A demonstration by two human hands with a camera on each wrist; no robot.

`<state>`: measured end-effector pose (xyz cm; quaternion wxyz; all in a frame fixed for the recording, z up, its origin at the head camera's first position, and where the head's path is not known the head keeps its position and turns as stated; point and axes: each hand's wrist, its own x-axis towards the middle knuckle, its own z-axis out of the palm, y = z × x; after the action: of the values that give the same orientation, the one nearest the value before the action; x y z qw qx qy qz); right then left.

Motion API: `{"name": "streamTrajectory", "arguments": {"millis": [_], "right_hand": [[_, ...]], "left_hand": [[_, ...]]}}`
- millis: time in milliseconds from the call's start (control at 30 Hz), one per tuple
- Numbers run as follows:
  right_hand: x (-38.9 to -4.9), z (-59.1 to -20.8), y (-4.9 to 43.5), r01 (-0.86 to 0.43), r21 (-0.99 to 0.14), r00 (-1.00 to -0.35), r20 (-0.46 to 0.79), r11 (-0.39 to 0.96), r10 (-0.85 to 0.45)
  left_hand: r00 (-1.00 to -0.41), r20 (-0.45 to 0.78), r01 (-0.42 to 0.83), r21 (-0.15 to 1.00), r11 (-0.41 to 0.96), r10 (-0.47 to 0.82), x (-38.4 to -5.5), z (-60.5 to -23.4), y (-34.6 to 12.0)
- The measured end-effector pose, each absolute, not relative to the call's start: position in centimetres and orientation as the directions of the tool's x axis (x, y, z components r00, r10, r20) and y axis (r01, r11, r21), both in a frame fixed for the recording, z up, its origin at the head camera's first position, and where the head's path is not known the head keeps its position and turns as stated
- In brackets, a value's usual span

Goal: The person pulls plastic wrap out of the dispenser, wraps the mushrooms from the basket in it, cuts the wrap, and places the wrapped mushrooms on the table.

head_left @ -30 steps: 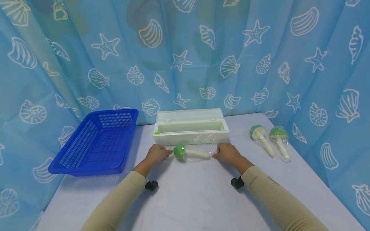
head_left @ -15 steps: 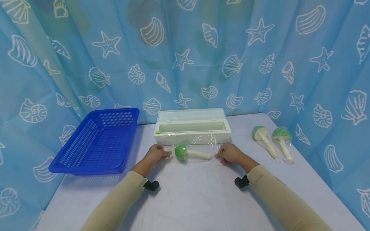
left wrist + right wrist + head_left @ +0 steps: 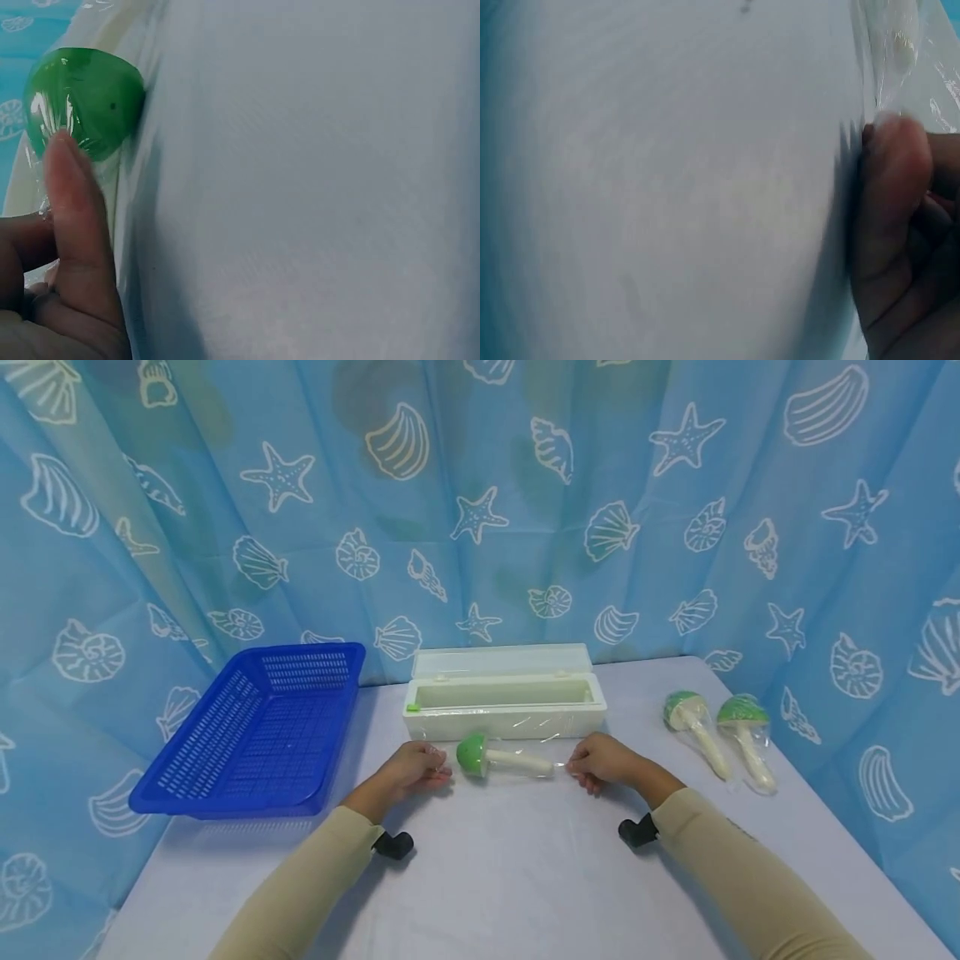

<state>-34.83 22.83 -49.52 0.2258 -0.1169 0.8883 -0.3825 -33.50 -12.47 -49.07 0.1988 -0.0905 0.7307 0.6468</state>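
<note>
A toy mushroom [image 3: 504,758], green cap to the left and pale stem to the right, lies sideways in clear plastic film [image 3: 528,747] in front of the white box. At its cap end my left hand [image 3: 408,767] pinches the film; in the left wrist view the thumb overlaps the shiny green cap [image 3: 86,97]. Off the stem end, my right hand [image 3: 604,760] pinches film between thumb and forefinger. Close up in the right wrist view, the film [image 3: 889,86] narrows into those fingertips.
Behind the hands stands a long white box [image 3: 502,724] with its lid raised and a green piece at its left. A blue basket [image 3: 330,789] is on the left. Two film-wrapped mushrooms [image 3: 701,735] lie at the right. A shell-patterned curtain [image 3: 480,577] hangs behind the table.
My right hand has moved slightly right, away from the stem end. The film sheet held up before the box has lowered and drawn closer round the mushroom. The view has shifted slightly.
</note>
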Motion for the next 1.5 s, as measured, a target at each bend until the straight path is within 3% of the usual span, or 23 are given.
{"name": "streamTrajectory", "arguments": {"millis": [167, 267, 567, 733, 867, 1000, 1167, 1367, 1500], "right_hand": [[-34.3, -49.1, 21.9, -0.131, -0.642, -0.886, -0.266, 0.755, -0.379], [-34.3, -49.2, 21.9, -0.140, -0.649, -0.887, -0.254, 0.748, -0.386], [-35.2, -49.1, 23.6, 0.009, -0.824, -0.842, -0.312, 0.567, -0.440], [-35.1, -48.6, 23.6, 0.065, -0.825, -0.817, -0.367, 0.562, -0.445], [-34.9, -47.4, 23.6, 0.057, -0.769, -0.809, -0.409, 0.637, -0.422], [-35.5, -45.5, 23.5, -0.069, -0.650, -0.832, -0.381, 0.757, -0.404], [-36.6, -42.8, 22.2, -0.210, -0.553, -0.885, -0.242, 0.807, -0.397], [-37.4, -40.8, 18.7, -0.311, -0.523, -0.901, -0.103, 0.794, -0.421], [-37.9, -40.2, 15.7, -0.362, -0.503, -0.892, -0.057, 0.785, -0.448]], "left_hand": [[-0.919, -0.382, -0.354, 0.907, 0.227, 0.094, -33.3, -49.5, -12.5], [-0.928, -0.364, -0.336, 0.912, 0.234, 0.084, -33.1, -49.6, -12.6], [-0.919, -0.364, -0.349, 0.929, 0.121, 0.149, -33.0, -48.7, -13.1], [-0.912, -0.380, -0.357, 0.921, 0.157, 0.153, -32.9, -48.7, -13.5], [-0.915, -0.379, -0.349, 0.916, 0.196, 0.140, -32.7, -48.8, -13.9], [-0.929, -0.359, -0.326, 0.909, 0.260, 0.088, -32.6, -48.9, -14.6], [-0.957, -0.291, -0.281, 0.912, 0.299, -0.012, -32.8, -48.8, -15.4], [-0.974, -0.096, -0.160, 0.932, 0.324, -0.204, -33.3, -48.2, -15.4], [-0.974, 0.045, -0.033, 0.943, 0.332, -0.223, -34.2, -48.1, -15.2]]}}
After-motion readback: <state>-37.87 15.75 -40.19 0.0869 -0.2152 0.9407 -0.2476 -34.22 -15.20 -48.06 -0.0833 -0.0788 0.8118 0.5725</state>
